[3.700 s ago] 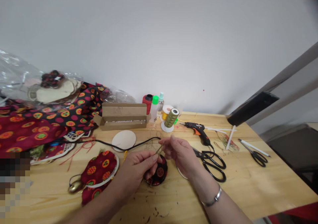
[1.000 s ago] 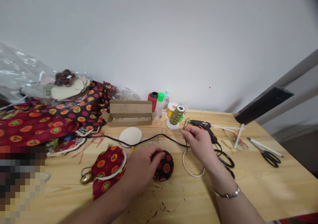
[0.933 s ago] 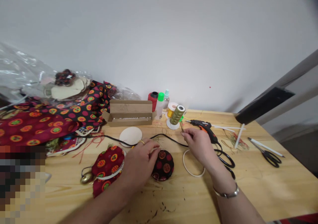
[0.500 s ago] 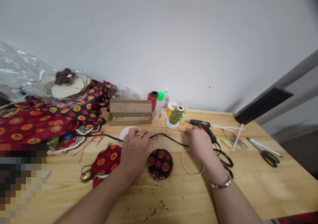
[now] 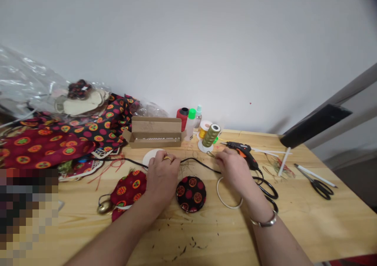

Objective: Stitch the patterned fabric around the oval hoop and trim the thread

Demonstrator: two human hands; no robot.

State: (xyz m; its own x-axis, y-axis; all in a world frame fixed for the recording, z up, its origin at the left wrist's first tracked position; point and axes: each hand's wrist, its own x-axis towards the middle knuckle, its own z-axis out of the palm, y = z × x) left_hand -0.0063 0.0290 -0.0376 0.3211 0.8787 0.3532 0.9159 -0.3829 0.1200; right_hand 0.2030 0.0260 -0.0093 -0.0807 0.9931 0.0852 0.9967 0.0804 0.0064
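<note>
My left hand (image 5: 163, 177) rests on the table with curled fingers, beside a white disc (image 5: 151, 156) and over a black cord (image 5: 194, 160). Its fingertips are hidden, so what they hold cannot be made out. The fingers of my right hand (image 5: 234, 167) are pinched together where a thin olive thread loop (image 5: 209, 154) meets them, near the olive thread spool (image 5: 211, 135). Between my hands lies a round black fabric-covered piece (image 5: 191, 194) with red and orange flowers. A pale ring (image 5: 229, 195) lies partly under my right wrist.
Behind my right hand is a hot glue gun (image 5: 243, 152). Scissors (image 5: 321, 188) and a white pencil (image 5: 316, 175) lie to the right. Leftward are red patterned fabric pieces (image 5: 129, 187), a brass bell (image 5: 105, 207) and heaped cloth (image 5: 44, 144). An open cardboard box (image 5: 156, 132) stands behind.
My right hand has shifted slightly left towards the spool. The whole view has moved a little; my left hand and the round piece keep their places.
</note>
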